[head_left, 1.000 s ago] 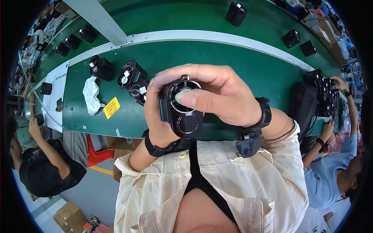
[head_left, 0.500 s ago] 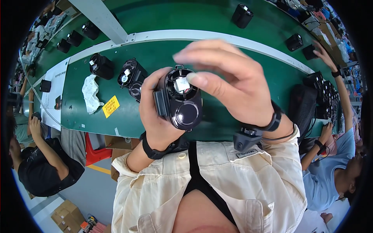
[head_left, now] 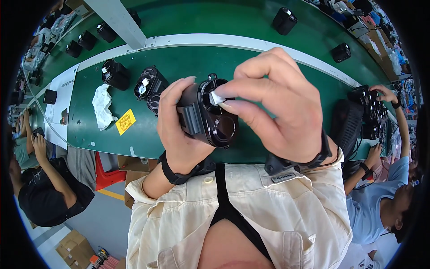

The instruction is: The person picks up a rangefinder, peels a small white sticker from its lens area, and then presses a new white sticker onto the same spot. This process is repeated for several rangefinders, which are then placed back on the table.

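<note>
A glossy black plastic housing [head_left: 197, 119] with two round openings is gripped by my left hand [head_left: 172, 119], its fingers wrapped round the side. The housing is tilted with its open end facing up. My right hand [head_left: 282, 98] pinches a small white piece [head_left: 217, 98] between thumb and forefinger at the upper round opening. Whether that piece is loose or still attached inside cannot be told. Beyond my left hand, two similar black housings, a nearer one [head_left: 150, 85] and a farther one [head_left: 115, 74], stand on the green table [head_left: 179, 60].
Left on the table lie a crumpled white wipe [head_left: 103, 107] and a yellow note [head_left: 126, 122]. A white metal rail [head_left: 197, 40] crosses behind, with more black housings past it. At right are a black mesh case [head_left: 347, 123] and stacked black parts [head_left: 376, 116]; co-workers sit on both sides.
My right hand has closed from spread, moving fingers into a pinch on the white piece. The housing in my left hand has tilted slightly to the right.
</note>
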A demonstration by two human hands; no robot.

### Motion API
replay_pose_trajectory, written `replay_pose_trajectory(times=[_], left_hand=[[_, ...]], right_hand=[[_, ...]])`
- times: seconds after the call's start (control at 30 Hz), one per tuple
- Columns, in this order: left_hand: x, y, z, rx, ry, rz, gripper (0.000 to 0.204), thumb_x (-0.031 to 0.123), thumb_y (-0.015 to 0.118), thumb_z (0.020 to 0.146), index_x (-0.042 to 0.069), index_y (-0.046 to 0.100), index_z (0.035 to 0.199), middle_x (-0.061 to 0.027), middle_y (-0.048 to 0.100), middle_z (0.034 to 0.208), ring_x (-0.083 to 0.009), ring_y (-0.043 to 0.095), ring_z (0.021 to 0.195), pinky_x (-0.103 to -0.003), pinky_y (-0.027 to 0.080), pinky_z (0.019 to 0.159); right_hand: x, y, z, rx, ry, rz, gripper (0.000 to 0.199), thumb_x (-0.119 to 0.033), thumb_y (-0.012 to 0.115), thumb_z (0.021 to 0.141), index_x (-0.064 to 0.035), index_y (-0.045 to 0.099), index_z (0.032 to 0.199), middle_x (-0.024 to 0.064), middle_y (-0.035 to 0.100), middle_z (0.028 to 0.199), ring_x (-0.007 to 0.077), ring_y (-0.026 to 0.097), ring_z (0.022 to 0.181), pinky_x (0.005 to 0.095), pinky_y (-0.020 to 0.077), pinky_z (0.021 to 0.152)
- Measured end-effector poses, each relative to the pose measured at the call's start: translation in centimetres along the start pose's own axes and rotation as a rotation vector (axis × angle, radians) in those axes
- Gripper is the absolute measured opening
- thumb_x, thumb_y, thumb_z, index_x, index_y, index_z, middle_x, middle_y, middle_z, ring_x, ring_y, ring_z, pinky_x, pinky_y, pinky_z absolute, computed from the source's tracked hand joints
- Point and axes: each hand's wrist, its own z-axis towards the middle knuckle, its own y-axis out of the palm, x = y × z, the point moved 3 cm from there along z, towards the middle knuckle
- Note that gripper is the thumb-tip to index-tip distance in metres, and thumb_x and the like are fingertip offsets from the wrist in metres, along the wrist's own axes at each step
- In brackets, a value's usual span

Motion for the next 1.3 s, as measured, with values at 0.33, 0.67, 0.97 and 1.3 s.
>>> replay_pose_trajectory(times=[0.33,0.67,0.97,1.3], left_hand=[[0.2,0.4,0.3,-0.019,-0.030,-0.072,0.070,0.015,0.085,0.059,0.001,0.052,0.119,-0.0143,0.059,0.108,-0.0264,0.061,0.093,-0.034,0.048,0.083],[0.0,0.6,-0.1,-0.086,-0.039,-0.074,0.072,0.012,0.085,0.060,0.001,0.050,0.122,-0.0131,0.058,0.110,-0.0230,0.060,0.095,-0.032,0.048,0.084],[0.8,0.3,0.2,-0.190,-0.013,-0.021,0.079,0.006,0.084,0.063,0.001,0.042,0.129,-0.0116,0.056,0.114,-0.0190,0.059,0.102,-0.030,0.047,0.090],[0.7,0.7,-0.1,-0.245,-0.058,-0.051,0.081,0.007,0.084,0.062,0.000,0.041,0.130,-0.0132,0.054,0.119,-0.0198,0.058,0.104,-0.031,0.046,0.091]], right_hand=[[0.2,-0.5,0.0,-0.022,-0.015,0.155,0.022,-0.001,0.074,0.070,-0.0019,0.067,0.091,0.0079,0.060,0.085,0.0218,0.054,0.074,0.0302,0.0435,0.067],[0.6,-1.3,0.5,-0.039,-0.036,0.118,0.019,-0.002,0.076,0.071,-0.0002,0.067,0.087,0.0077,0.061,0.084,0.0191,0.054,0.074,0.0275,0.0419,0.065],[1.8,-0.7,0.0,-0.081,0.241,0.410,0.013,-0.003,0.075,0.075,-0.0003,0.068,0.086,0.0062,0.062,0.084,0.0116,0.053,0.072,0.0242,0.0401,0.062],[2.2,-1.5,0.4,-0.163,0.137,0.362,0.014,0.000,0.075,0.073,0.0006,0.069,0.086,0.0076,0.063,0.079,0.0157,0.058,0.070,0.0260,0.0440,0.060]])
